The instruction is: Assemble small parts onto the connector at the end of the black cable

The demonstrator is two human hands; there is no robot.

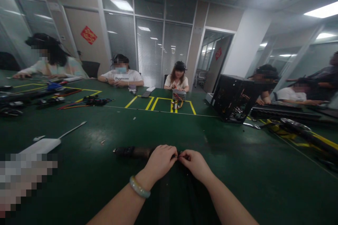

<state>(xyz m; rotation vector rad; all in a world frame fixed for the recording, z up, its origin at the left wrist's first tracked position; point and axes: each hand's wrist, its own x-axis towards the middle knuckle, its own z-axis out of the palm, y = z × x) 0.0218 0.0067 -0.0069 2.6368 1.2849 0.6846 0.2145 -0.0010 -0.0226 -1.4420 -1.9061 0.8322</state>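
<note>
A dark rod-shaped tool (132, 152) with a shiny metal tip at its left end lies across the green table in front of me. It looks like an electric screwdriver, though the blur leaves the kind uncertain. My left hand (163, 160) is closed over its right part, which the fingers hide. A pale bangle (139, 187) circles my left wrist. Close beside it, my right hand (194, 161) is pinched at the tool's right end. Whatever is between its fingertips is too small and hidden to make out.
On the green table (105, 186), a white adapter with a short cable (47, 144) lies at left. Cable bundles (92, 101) are farther back. A black computer case (235, 96) stands back right, near dark parts (293, 130). Several people sit around; one has a power supply (179, 95) in front.
</note>
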